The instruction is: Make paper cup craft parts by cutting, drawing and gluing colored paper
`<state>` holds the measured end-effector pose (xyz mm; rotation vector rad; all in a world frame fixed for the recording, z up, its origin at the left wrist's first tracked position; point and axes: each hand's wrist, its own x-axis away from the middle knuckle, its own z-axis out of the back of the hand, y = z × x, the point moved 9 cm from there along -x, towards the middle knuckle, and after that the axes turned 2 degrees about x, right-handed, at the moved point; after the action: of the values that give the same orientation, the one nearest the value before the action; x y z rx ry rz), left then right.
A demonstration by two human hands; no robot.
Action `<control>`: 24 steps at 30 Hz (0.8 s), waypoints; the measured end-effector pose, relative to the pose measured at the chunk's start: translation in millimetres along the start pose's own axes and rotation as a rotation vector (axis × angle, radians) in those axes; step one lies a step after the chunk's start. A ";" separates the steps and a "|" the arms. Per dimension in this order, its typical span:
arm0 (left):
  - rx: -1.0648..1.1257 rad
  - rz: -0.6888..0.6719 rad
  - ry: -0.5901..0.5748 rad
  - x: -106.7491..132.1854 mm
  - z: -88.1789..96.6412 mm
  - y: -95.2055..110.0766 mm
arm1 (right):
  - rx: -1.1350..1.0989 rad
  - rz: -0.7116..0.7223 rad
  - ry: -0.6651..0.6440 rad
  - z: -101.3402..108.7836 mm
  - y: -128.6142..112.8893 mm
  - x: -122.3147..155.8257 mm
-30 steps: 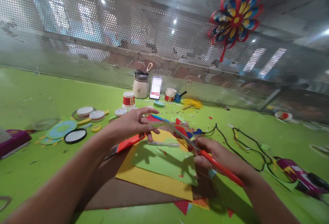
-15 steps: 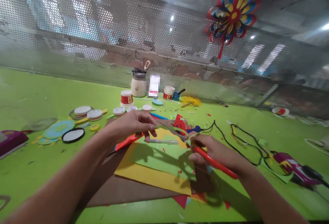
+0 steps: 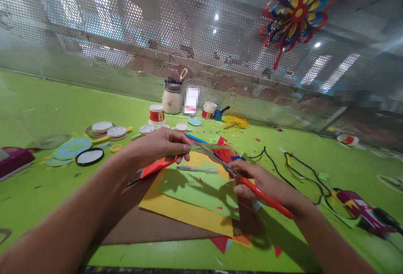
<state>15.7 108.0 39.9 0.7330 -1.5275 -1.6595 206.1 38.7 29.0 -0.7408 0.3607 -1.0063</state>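
Observation:
My left hand (image 3: pixel 166 144) is closed in a pinch on a thin green paper strip (image 3: pixel 210 145). The strip reaches rightward across the blades of the scissors (image 3: pixel 262 197), which have red handles. My right hand (image 3: pixel 260 177) grips those handles, and the blades point up and left toward my left fingertips. Below the hands lie a green paper sheet (image 3: pixel 195 194) and, under it, a yellow sheet (image 3: pixel 182 217). A grey pen (image 3: pixel 197 169) rests on the sheets. An orange-red utility knife (image 3: pixel 154 168) lies beneath my left wrist.
A brown board (image 3: pixel 132 228) lies under the papers on the green table (image 3: pixel 157 261). Red paper scraps (image 3: pixel 223 150) sit behind the scissors. White-lidded tubs (image 3: pixel 156 115), a jug (image 3: pixel 171 97) and yellow shreds (image 3: pixel 236 121) stand farther back. A black cable (image 3: pixel 304 177) runs at right.
The scissors have swung a little, with their blades now lying across the strip. The strip's curled right end near my right hand no longer shows. The view has shifted slightly.

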 end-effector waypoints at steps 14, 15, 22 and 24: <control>-0.033 0.019 -0.021 -1.2 -0.6 -3.2 | 0.061 0.049 0.047 -1.7 8.7 -1.1; -0.040 0.019 -0.019 -1.3 0.3 -3.5 | 0.050 0.048 0.062 -1.8 9.4 -1.2; -0.139 0.002 -0.026 -1.9 0.7 -3.9 | -0.190 -0.089 0.202 7.6 22.9 -5.8; -0.147 0.004 -0.065 -1.8 -7.9 -3.5 | -0.263 -0.062 0.259 13.9 16.7 -8.4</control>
<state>22.7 105.1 35.3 0.6021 -1.4320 -1.7867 220.6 56.8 26.6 -0.8637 0.7082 -1.1292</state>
